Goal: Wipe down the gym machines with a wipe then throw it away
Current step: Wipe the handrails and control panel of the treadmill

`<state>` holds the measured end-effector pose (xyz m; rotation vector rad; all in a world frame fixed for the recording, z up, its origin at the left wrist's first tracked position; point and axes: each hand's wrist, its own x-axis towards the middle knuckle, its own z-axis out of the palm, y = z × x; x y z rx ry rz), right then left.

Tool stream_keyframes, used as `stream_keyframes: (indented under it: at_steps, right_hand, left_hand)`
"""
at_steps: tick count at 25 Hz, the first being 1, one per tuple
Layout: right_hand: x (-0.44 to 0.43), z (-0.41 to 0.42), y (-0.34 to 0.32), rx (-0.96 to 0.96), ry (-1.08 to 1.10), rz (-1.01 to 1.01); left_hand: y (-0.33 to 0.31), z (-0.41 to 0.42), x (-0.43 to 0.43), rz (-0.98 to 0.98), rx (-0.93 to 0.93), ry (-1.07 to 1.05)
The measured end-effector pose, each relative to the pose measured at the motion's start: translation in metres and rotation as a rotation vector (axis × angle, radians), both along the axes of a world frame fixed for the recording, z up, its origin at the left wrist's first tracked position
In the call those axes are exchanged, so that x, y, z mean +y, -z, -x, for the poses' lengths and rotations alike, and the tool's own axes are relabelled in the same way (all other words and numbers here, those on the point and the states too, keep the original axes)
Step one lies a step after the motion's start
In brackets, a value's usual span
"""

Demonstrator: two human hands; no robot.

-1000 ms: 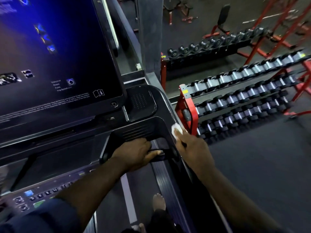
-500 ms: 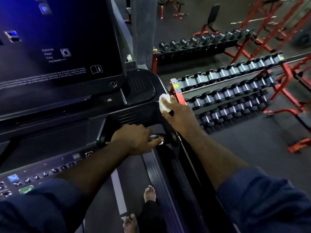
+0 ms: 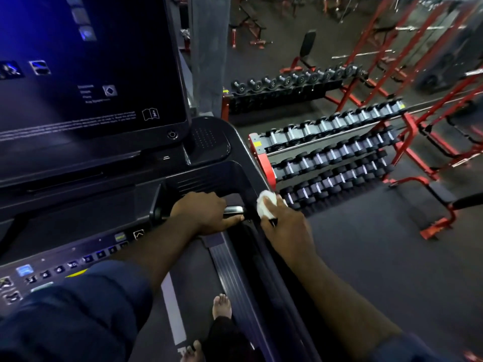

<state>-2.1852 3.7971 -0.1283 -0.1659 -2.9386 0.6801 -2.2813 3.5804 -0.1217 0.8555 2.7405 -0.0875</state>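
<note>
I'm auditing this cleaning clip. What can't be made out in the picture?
Head view:
- wipe: mostly covered by the right hand; where it meets the side rail is hidden.
- handlebar: wrapped by the left hand; only its silver end shows.
- screen text: too small and blurred to read.
- console buttons: partly hidden by the left sleeve.

Screen (image 3: 91,74) at upper left, button panel (image 3: 65,265) below it, left hand (image 3: 206,215) gripping handlebar (image 3: 234,210), right hand (image 3: 285,226) just right holding wipe (image 3: 265,206) against side rail (image 3: 248,163), dumbbell rack (image 3: 326,163) beyond.
</note>
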Motion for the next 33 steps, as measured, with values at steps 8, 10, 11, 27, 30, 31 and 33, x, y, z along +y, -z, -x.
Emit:
stream_keyframes:
  at_steps: [8,10,11,27,30,31,33]
  right_hand:
    - [-0.010,0.013,0.002,0.022,-0.125,-0.090]
    - [0.002,-0.018,0.006,-0.010,-0.159,-0.100]
    - [0.006,-0.023,0.008,-0.034,-0.188,-0.103]
    - [0.019,0.116,-0.036,-0.139,-1.257,-0.863]
    - [0.008,0.166,-0.037,-0.135,-1.408,-0.986]
    - [0.005,0.180,-0.034,-0.118,-1.464,-0.995]
    - [-0.002,0.193,-0.028,-0.203,-1.534,-1.039]
  left_hand:
    - [-0.007,0.000,-0.001,-0.014,-0.030,-0.020]
    - [-0.011,-0.004,-0.001,-0.011,0.002,-0.005]
    - [-0.010,-0.005,-0.002,-0.021,0.004,-0.001]
    - [-0.013,-0.002,-0.003,-0.103,-0.028,-0.079]
    - [-0.012,-0.003,0.001,-0.073,-0.045,-0.092]
    - [-0.012,-0.004,0.002,-0.058,-0.054,-0.096]
    - [-0.012,-0.002,-0.001,-0.040,-0.036,-0.076]
